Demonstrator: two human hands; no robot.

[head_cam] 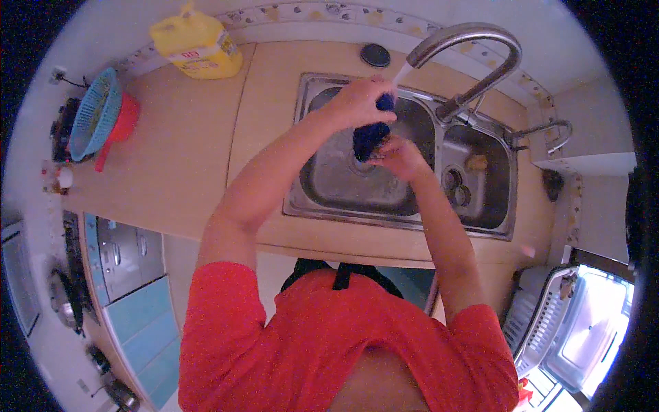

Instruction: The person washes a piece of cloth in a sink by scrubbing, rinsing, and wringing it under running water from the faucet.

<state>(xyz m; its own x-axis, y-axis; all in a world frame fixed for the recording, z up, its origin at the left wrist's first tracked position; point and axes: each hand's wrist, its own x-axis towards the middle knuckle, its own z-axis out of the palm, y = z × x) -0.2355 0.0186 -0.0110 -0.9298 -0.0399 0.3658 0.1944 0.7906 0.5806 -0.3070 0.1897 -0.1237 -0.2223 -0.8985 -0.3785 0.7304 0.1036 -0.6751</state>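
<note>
Both of my hands are over the large bowl of a stainless steel sink (329,190), holding a dark navy item (366,141) that looks like a bunched cloth. My left hand (360,103) grips its upper part, close under the spout of the curved metal faucet (463,36). From that spout a stream of water (401,73) runs down toward my left fingers. Lower down, my right hand (399,156) grasps the other end of the cloth and is slightly blurred. My fingers cover part of the cloth, so its full shape is hidden.
A yellow plastic jug (198,46) stands at the back left. Further left, a blue basket (95,116) leans by a red plastic vessel (125,117). A black round disc (375,55) lies behind the sink. The smaller bowl (484,193) holds a yellowish sponge-like thing (477,162).
</note>
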